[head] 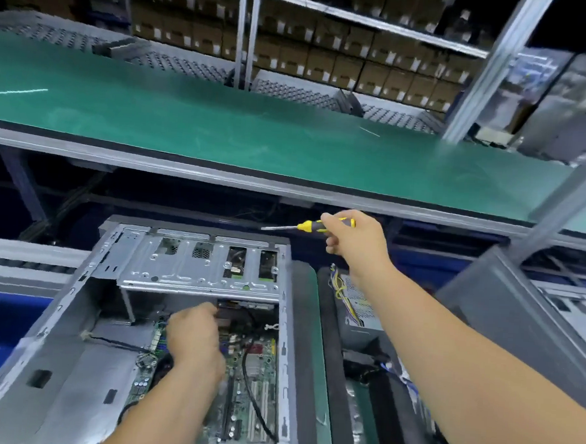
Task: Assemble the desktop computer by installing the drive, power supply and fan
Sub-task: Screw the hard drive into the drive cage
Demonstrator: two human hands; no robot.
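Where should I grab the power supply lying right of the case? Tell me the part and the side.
Grip the power supply by its long side walls, coming down from above. It lies flat in a tray with its vented face up, so both sides look reachable. Stay clear of the far end, where the wire bundle comes out. The right hand holds a screwdriver.

Head view: worn on the person's head, looking forward and down.
Nearness: close above the open grey metal computer case (182,318); both forearms reach in.
Far field: long green-matted tabletop (256,130), shelves of brown cardboard boxes (329,59).
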